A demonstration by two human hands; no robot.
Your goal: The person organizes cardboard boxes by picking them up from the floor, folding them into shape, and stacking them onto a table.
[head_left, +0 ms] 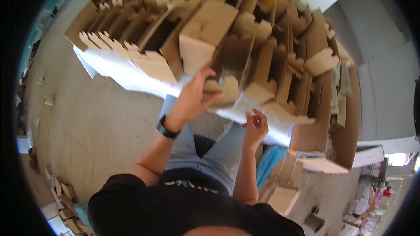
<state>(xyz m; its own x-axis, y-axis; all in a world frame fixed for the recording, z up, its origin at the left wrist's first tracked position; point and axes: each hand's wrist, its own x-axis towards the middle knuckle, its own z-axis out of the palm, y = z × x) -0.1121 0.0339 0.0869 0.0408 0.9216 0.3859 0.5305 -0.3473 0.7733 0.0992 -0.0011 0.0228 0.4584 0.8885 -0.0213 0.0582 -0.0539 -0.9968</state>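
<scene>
My left hand (pixel 194 94), with a dark band on its wrist, reaches to the front of an open brown cardboard box (pixel 234 57). Its thumb and fingers are spread apart beside the box's notched front flap (pixel 227 89); whether they touch it I cannot tell. Just left of that stands a box with its top folded over (pixel 208 24). Lower and to the right, my right hand (pixel 256 129) hovers in front of the boxes, fingers loosely bent and apart, with nothing visible in them. Clear plastic film (pixel 245 105) shows between the hands, under the boxes' front edge.
Several open boxes with notched flaps (pixel 151 63) stand in tight rows on a support covered in white sheeting (pixel 127 74). A large carton wall (pixel 321 135) borders them at right. Below it are a blue bag (pixel 269 161) and cardboard (pixel 282 199). Cardboard scraps (pixel 70 212) lie lower left.
</scene>
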